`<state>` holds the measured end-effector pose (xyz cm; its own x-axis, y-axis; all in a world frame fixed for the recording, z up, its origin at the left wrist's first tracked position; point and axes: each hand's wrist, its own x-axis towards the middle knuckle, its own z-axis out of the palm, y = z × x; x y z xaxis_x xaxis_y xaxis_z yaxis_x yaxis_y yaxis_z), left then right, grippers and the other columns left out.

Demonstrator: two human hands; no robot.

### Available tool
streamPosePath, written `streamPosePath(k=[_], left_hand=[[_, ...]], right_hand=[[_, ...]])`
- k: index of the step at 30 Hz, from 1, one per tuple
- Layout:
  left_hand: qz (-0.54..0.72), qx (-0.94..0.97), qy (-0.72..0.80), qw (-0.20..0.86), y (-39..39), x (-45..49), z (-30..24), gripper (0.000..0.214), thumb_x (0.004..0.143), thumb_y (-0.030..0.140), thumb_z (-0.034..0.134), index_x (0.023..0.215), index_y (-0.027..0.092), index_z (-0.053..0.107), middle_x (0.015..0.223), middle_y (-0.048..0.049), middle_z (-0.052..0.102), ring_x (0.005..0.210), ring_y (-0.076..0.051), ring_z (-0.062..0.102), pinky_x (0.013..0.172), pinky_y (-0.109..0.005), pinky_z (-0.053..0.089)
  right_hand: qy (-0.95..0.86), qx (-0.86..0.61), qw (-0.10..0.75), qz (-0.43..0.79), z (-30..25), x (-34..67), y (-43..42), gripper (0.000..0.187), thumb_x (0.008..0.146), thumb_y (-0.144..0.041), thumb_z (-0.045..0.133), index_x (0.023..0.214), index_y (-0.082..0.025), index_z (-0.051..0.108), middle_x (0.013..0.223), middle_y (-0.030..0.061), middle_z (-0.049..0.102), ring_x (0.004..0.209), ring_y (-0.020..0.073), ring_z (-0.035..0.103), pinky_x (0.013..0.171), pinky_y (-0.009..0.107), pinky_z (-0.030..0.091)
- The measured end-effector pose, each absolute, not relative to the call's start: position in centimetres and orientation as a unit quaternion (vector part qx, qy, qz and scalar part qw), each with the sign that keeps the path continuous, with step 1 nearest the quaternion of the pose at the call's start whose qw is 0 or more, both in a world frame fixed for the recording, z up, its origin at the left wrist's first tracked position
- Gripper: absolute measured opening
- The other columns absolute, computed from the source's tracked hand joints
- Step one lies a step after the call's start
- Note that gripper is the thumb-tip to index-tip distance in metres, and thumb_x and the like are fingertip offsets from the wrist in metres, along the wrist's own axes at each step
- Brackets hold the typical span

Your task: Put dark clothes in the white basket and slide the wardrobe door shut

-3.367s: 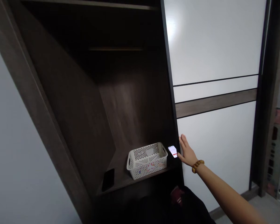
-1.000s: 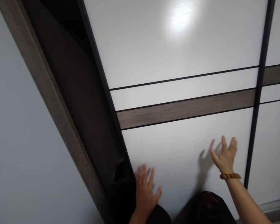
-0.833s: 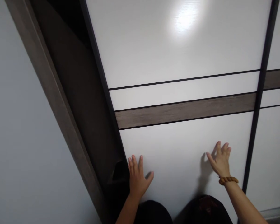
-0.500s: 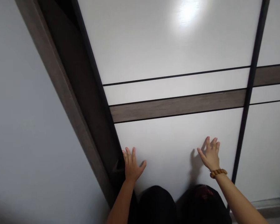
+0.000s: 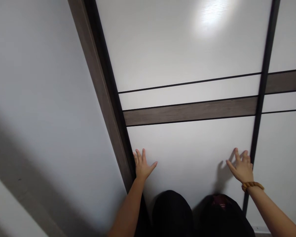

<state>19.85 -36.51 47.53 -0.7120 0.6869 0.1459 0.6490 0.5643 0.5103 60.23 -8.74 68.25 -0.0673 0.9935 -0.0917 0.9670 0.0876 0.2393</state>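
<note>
Head view: left hand (image 5: 142,166) and right hand (image 5: 240,169) are spreading wide, holding nothing. Both are touching the smooth white wardrobe door (image 5: 187,151) beneath its wood-grain strip (image 5: 189,112).

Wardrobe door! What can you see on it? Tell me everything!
The white wardrobe door is a smooth, shiny panel with a bright light spot near the top. A wood-look brown band crosses it between thin black lines, and a black strip runs along its right edge. The open left hand and right hand are spread against its lower part.
</note>
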Motion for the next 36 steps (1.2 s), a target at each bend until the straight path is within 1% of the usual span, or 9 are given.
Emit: streamPosePath(k=[6, 9, 13, 16, 20, 26, 30, 33, 36], left_hand=[[0.276, 0.297, 0.904, 0.136, -35.8, 20.0, 50.0, 0.109, 0.082, 0.062, 0.064, 0.161, 0.001, 0.019, 0.163, -0.0297, -0.001, 0.152, -0.044, -0.004, 0.125, -0.049, 0.012], [0.266, 0.275, 0.909, 0.167, -35.2, 20.7, 51.1, 0.109, 0.083, 0.058, 0.065, 0.16, -0.002, 0.017, 0.161, -0.0332, 0.0, 0.152, -0.044, -0.002, 0.125, -0.046, 0.01], [0.277, 0.251, 0.902, 0.216, -34.4, 21.7, 51.9, 0.106, 0.087, 0.056, 0.061, 0.16, -0.004, 0.013, 0.16, -0.0352, 0.0, 0.153, -0.043, -0.003, 0.125, -0.045, 0.009], [0.285, 0.237, 0.898, 0.237, -34.0, 22.2, 52.2, 0.102, 0.091, 0.052, 0.058, 0.16, -0.005, 0.011, 0.159, -0.0365, 0.0, 0.152, -0.042, -0.005, 0.125, -0.044, 0.008], [0.291, 0.231, 0.899, 0.232, -34.0, 22.1, 52.1, 0.094, 0.094, 0.047, 0.055, 0.16, -0.006, 0.013, 0.159, -0.037, 0.002, 0.152, -0.041, -0.004, 0.125, -0.043, 0.009], [0.291, 0.224, 0.899, 0.24, -34.3, 21.4, 52.0, 0.09, 0.097, 0.047, 0.051, 0.16, -0.004, 0.013, 0.16, -0.0353, 0.002, 0.153, -0.04, -0.003, 0.125, -0.043, 0.01], [0.293, 0.224, 0.896, 0.248, -34.3, 21.2, 52.1, 0.09, 0.096, 0.049, 0.049, 0.16, -0.003, 0.013, 0.16, -0.0349, 0.002, 0.153, -0.04, -0.003, 0.125, -0.045, 0.011], [0.304, 0.219, 0.891, 0.255, -34.2, 21.1, 52.4, 0.092, 0.094, 0.052, 0.043, 0.159, -0.006, 0.014, 0.16, -0.0351, 0.0, 0.153, -0.04, -0.006, 0.124, -0.047, 0.009], [0.339, 0.191, 0.881, 0.267, -34.1, 21.0, 53.3, 0.094, 0.087, 0.06, 0.037, 0.155, -0.004, 0.026, 0.162, -0.0308, 0.001, 0.154, -0.039, -0.001, 0.124, -0.048, 0.011]], right_hand=[[0.735, 0.663, 0.131, 0.054, 67.7, 59.4, -9.0, 0.089, 0.084, -0.069, 0.036, 0.156, -0.045, -0.011, 0.153, 0.0017, -0.025, 0.154, 0.033, 0.008, 0.124, 0.051, 0.036], [0.734, 0.665, 0.134, 0.042, 67.7, 58.9, -9.1, 0.093, 0.083, -0.066, 0.041, 0.157, -0.043, -0.01, 0.151, 0.002, -0.029, 0.156, 0.0332, 0.005, 0.131, 0.048, 0.032], [0.727, 0.672, 0.141, 0.008, 67.9, 58.1, -9.3, 0.092, 0.084, -0.066, 0.041, 0.156, -0.045, -0.01, 0.149, -0.0025, -0.033, 0.157, 0.0325, 0.0, 0.138, 0.047, 0.025], [0.725, 0.674, 0.139, -0.011, 67.8, 57.7, -9.4, 0.091, 0.084, -0.067, 0.039, 0.156, -0.045, -0.011, 0.148, -0.0038, -0.035, 0.157, 0.0332, -0.001, 0.136, 0.048, 0.027], [0.726, 0.676, 0.123, -0.031, 67.2, 57.2, -9.3, 0.095, 0.082, -0.07, 0.038, 0.157, -0.042, -0.013, 0.148, -0.004, -0.035, 0.156, 0.0356, -0.003, 0.132, 0.052, 0.029], [0.725, 0.677, 0.112, -0.052, 66.9, 56.2, -9.7, 0.096, 0.082, -0.07, 0.039, 0.157, -0.041, -0.013, 0.148, -0.0038, -0.034, 0.156, 0.0362, -0.005, 0.132, 0.052, 0.029], [0.722, 0.68, 0.101, -0.075, 67.2, 55.7, -10.0, 0.099, 0.082, -0.068, 0.041, 0.159, -0.037, -0.012, 0.15, -0.0005, -0.032, 0.155, 0.0375, -0.01, 0.133, 0.054, 0.023], [0.719, 0.68, 0.093, -0.11, 67.4, 55.5, -10.1, 0.101, 0.081, -0.066, 0.045, 0.16, -0.037, -0.01, 0.149, -0.0009, -0.033, 0.155, 0.0374, -0.013, 0.135, 0.055, 0.018], [0.712, 0.681, 0.09, -0.142, 67.9, 55.3, -10.0, 0.102, 0.08, -0.066, 0.047, 0.161, -0.036, -0.007, 0.15, -0.0008, -0.032, 0.155, 0.0383, -0.013, 0.134, 0.056, 0.015]])
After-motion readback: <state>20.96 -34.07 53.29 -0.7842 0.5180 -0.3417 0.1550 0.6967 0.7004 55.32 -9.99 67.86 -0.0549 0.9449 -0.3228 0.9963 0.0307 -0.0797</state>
